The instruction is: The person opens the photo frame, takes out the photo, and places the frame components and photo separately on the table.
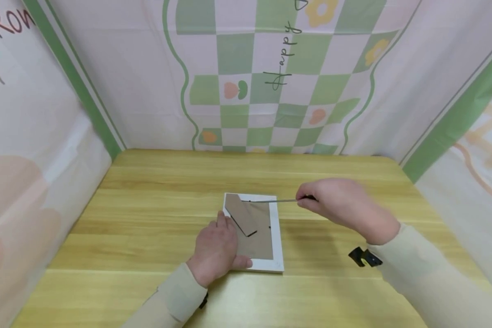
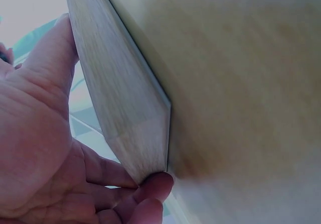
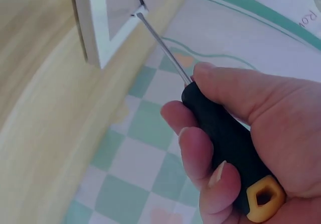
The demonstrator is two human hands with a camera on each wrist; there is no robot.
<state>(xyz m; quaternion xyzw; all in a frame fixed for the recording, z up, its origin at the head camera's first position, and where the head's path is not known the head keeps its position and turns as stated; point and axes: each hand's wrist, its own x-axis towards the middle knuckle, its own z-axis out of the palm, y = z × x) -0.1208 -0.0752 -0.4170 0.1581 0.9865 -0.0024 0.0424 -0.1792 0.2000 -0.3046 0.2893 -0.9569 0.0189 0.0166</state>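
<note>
A white picture frame (image 1: 278, 246) lies face down on the wooden table, its brown backing board (image 1: 258, 248) and angled stand leg (image 1: 239, 209) facing up. My left hand (image 1: 216, 248) grips the frame's near-left corner; the left wrist view shows fingers (image 2: 155, 186) curled at the frame edge (image 2: 118, 83). My right hand (image 1: 340, 202), to the right of the frame, holds a screwdriver with a black handle (image 3: 220, 128) and yellow end. Its thin metal shaft (image 1: 279, 201) reaches left across the frame's far side, the tip close to the backing's upper edge in the right wrist view.
The wooden table (image 1: 147, 200) extends around the frame on all sides. Behind it hangs a cloth (image 1: 270, 91) with green and white checks. Further printed cloth (image 1: 37, 136) borders the left and right sides. Black wrist straps (image 1: 365, 257) show at both sleeves.
</note>
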